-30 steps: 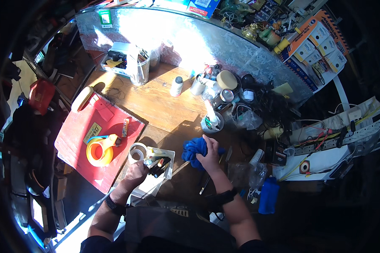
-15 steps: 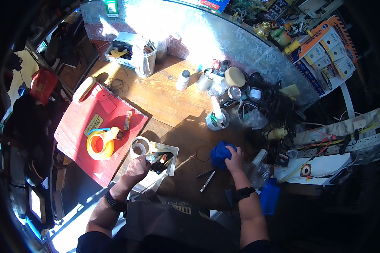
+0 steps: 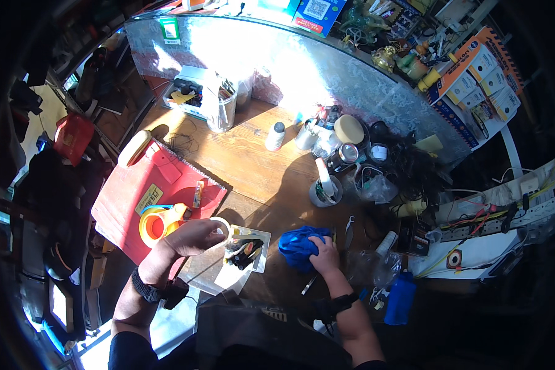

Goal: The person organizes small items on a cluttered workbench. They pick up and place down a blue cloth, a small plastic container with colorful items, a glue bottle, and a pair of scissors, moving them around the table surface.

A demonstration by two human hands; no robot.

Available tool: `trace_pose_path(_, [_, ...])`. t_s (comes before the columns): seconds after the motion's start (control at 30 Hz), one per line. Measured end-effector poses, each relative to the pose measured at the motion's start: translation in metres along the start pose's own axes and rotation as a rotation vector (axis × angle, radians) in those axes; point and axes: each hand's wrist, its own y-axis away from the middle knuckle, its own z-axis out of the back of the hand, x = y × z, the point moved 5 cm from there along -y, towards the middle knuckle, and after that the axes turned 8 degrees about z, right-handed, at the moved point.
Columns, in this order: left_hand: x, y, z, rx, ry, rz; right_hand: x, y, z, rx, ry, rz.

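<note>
Head view.

Item: blue cloth (image 3: 296,248), one. Lies on the worktop (image 3: 243,154), right of the frame's centre, slightly below mid-height. Right hand (image 3: 325,256) palm down over its right side, fingers bent around a fold and grasping it; the hold seems meant to keep the bundle gathered and pressed flat to the wood.

Item: tape roll (image 3: 228,231), pale, ring-shaped, lower centre-left. Left hand (image 3: 194,238) reaches in from the left, fingers overlapping the near side; whether they grip it or merely rest there, cannot tell.

Item: clear tray (image 3: 264,251), just right of the roll, holding dark pens or slim tools (image 3: 243,254), presumably to keep loose pieces together.

Item: red folder (image 3: 120,213), centre-left, laid flat, apparently serving as a pad for a yellow ring-shaped dispenser (image 3: 147,227).

Item: white tub (image 3: 325,197), centre-right, standing upright, likely so its implements stay within reach.

Appearance of cloth: saturated blue, soft, crumpled into a rounded heap; deep creases, lighter ridges, no flat edge visible; far part loose, near-right part covered by the hand.
</note>
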Motion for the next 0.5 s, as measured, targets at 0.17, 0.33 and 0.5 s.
trace_pose_path(0.17, [-0.02, -0.057, 0.062, -0.223, 0.409, -0.031, -0.027, 0.004, 0.036, -0.315, -0.065, -0.018])
trace_pose_path(0.33, [-0.027, -0.159, 0.087, -0.502, 0.165, -0.055, 0.014, -0.006, -0.01, -0.245, -0.174, 0.101])
trace_pose_path(0.5, [-0.026, -0.241, 0.087, -0.52, -0.124, -0.002, 0.024, -0.01, -0.045, -0.223, 0.001, 0.061])
